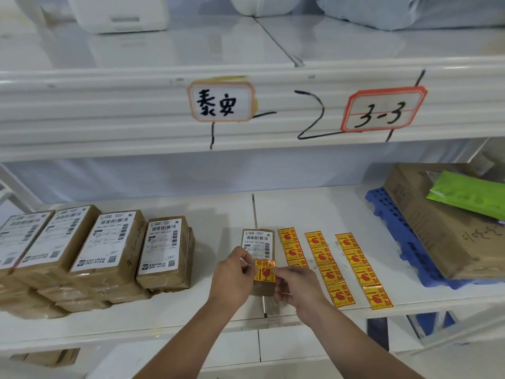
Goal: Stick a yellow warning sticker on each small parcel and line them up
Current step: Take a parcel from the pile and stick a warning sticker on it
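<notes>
A small brown parcel with a white shipping label lies flat on the white shelf, in the middle. Over its near end I hold one yellow warning sticker with red print. My left hand pinches the sticker's left edge and my right hand pinches its right edge. Whether the sticker touches the parcel I cannot tell. Three strips of yellow stickers lie just right of the parcel. Several labelled brown parcels sit stacked in a row at the left.
A large cardboard box with a green bag on top rests on a blue plastic pallet at the right. An upper shelf edge with handwritten tags hangs overhead. More parcels lie on the shelf below, lower left.
</notes>
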